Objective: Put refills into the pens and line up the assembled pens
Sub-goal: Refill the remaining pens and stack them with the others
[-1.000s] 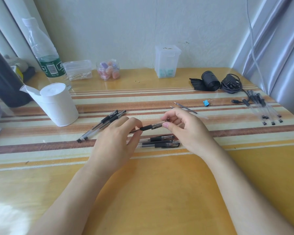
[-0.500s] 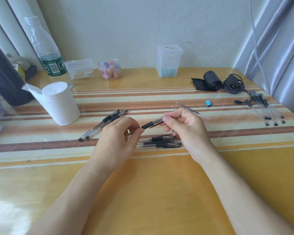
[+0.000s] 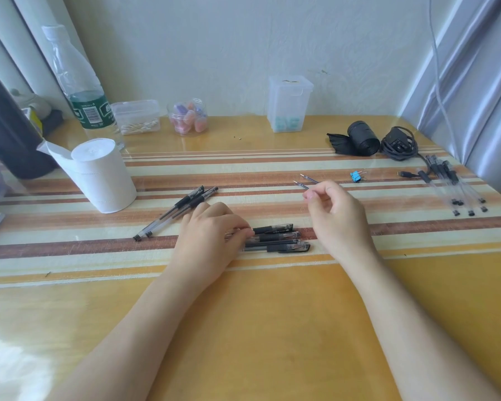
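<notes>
Grasping a pen (image 3: 272, 228), left hand (image 3: 211, 235) fingers (image 3: 241, 231) curl; right hand (image 3: 334, 215) fingers (image 3: 313, 195) by refills (image 3: 308, 178), cannot tell.

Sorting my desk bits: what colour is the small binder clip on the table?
The binder clip is blue, seen best in the head view.

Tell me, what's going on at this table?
A person is assembling pens. The left hand holds a capped pen at the far side of the row of finished pens. The right hand is at two loose refills; whether it pinches one is unclear. Two more pens and some clear barrels lie aside.
</notes>
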